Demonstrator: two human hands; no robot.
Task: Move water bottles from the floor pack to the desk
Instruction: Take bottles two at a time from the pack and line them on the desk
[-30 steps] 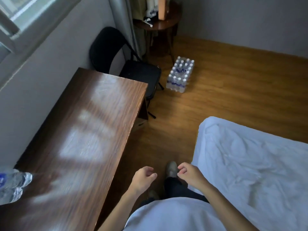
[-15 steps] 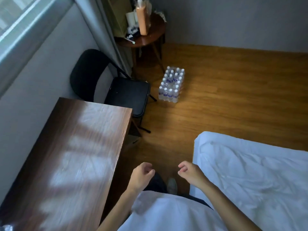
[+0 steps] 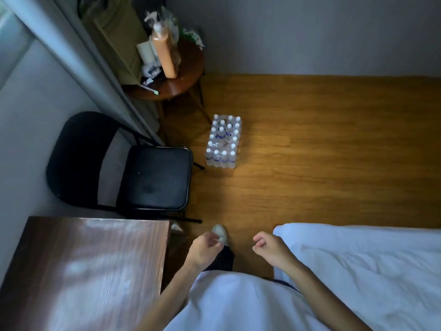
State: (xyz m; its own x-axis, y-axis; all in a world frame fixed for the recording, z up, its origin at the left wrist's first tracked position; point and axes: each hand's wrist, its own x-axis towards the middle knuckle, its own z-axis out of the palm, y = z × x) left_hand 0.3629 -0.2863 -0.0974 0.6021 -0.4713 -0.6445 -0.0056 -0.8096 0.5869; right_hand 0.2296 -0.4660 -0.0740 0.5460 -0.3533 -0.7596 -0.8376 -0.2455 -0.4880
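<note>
A shrink-wrapped pack of water bottles (image 3: 223,142) with white caps and blue labels stands on the wooden floor, ahead of me beside the chair. The dark wooden desk (image 3: 90,271) fills the lower left; the part in view carries no bottles. My left hand (image 3: 205,248) hangs loosely curled in front of my body, holding nothing. My right hand (image 3: 269,247) is also loosely curled and holds nothing. Both hands are well short of the pack.
A black folding chair (image 3: 152,177) stands between the desk and the pack. A round side table (image 3: 183,84) with an orange bottle and clutter sits behind the pack. A bed with white sheets (image 3: 370,266) lies on my right. My shoe (image 3: 220,232) is on the floor ahead.
The view has moved forward toward the pack, so the desk has slid down and left and the bottles on it are out of frame. Both hands stay curled in front of me.
</note>
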